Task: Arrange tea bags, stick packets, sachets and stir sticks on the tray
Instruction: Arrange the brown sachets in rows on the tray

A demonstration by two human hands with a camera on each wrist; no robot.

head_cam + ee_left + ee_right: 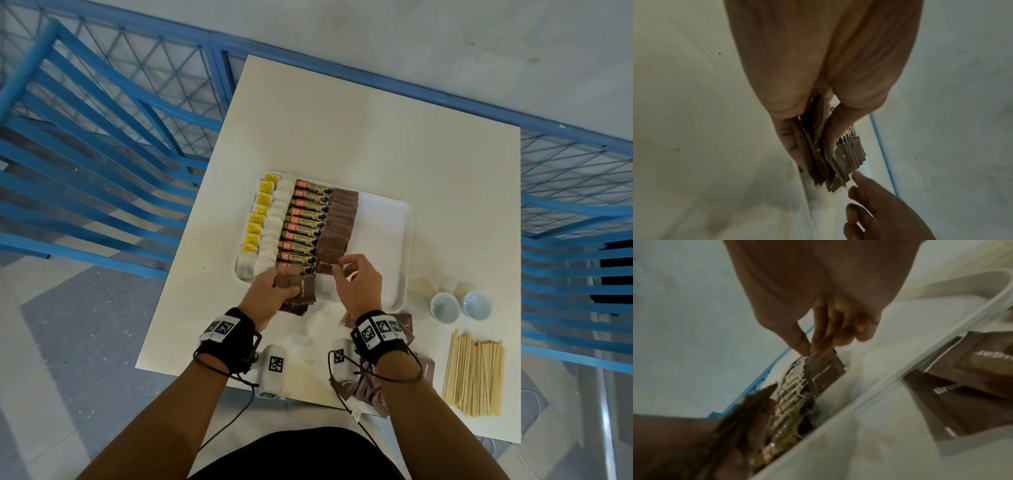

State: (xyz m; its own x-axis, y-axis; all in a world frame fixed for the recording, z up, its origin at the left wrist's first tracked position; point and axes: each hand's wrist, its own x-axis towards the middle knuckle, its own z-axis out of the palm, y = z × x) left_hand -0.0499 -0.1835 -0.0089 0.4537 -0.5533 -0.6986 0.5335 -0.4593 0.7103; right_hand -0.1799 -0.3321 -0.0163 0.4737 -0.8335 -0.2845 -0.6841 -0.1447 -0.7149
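On the white tray (387, 240) lie rows of tea bags (270, 233) with yellow tags, coffee stick packets (305, 226) and brown sachets (339, 222). My left hand (287, 282) grips a stack of brown sachets (303, 294) over the tray's near edge; the left wrist view shows the stack (824, 162) fanned between thumb and fingers. At the near end of the brown row, my right hand (339, 267) pinches one brown sachet (826, 371) by its top edge, thumb against fingertips. Stir sticks (474, 373) lie bundled at the table's near right.
Two small white cups (444, 307) stand right of the tray. Loose brown sachets (370, 390) lie under and beside my right wrist, also outside the tray rim (890, 378). Blue railings surround the table. The tray's right half is bare.
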